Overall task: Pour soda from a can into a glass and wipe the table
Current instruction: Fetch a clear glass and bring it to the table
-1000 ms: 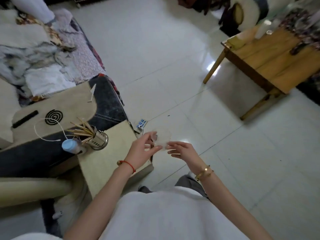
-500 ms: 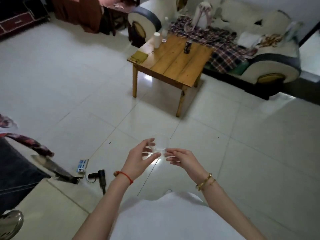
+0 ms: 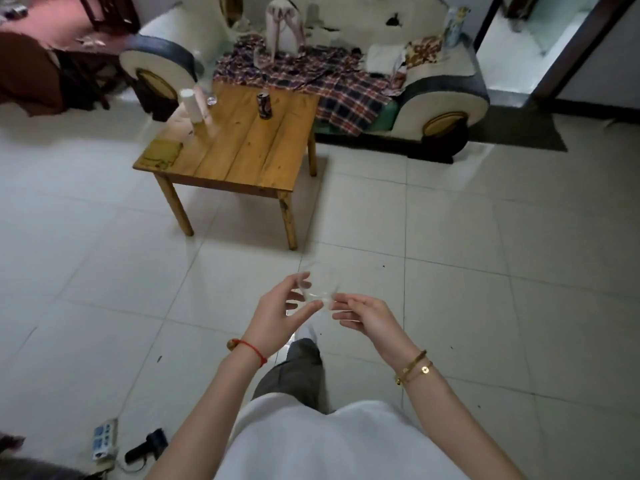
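A clear, empty glass (image 3: 320, 284) is held in front of me over the tiled floor. My left hand (image 3: 278, 315) grips its left side and my right hand (image 3: 365, 315) pinches its lower right. Well ahead stands a low wooden table (image 3: 242, 147). A dark soda can (image 3: 264, 105) stands upright near the table's far edge. A yellow-green cloth (image 3: 162, 154) lies flat on the table's near left corner.
A white bottle (image 3: 191, 105) and a small clear glass (image 3: 211, 99) stand at the table's far left. Behind the table is a sofa (image 3: 443, 95) with a plaid blanket (image 3: 332, 84). A power strip (image 3: 104, 438) and a black tool (image 3: 147, 445) lie on the floor at lower left.
My view has swung from the cluttered side table round to the wooden table, which is now closer and more centred. Both hands keep hold of the glass.
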### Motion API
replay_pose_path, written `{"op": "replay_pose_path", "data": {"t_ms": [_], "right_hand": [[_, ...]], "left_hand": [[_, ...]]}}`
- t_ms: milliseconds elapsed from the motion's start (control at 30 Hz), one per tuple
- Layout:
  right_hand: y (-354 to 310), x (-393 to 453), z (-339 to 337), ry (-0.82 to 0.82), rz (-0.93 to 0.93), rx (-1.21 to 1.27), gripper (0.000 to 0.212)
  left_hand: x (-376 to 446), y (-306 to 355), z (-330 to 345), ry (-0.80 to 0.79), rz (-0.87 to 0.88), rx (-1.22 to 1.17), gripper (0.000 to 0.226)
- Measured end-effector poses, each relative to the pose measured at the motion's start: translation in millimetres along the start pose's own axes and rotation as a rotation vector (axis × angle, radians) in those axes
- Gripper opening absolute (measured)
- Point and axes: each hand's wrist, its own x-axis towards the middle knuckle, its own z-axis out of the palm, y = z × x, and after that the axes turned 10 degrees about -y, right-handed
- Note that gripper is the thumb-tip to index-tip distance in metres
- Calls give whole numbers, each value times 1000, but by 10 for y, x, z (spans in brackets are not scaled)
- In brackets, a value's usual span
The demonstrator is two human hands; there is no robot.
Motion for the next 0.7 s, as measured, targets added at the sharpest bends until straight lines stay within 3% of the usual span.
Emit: {"op": "replay_pose_path", "data": {"t_ms": [233, 700], "right_hand": [[-468, 864, -576, 82, -19, 52, 33], [-2332, 2620, -1585, 172, -112, 106, 29]], "left_hand": [[1327, 91, -81, -99, 38, 30, 52], [4157, 713, -713, -167, 181, 96, 57]]}}
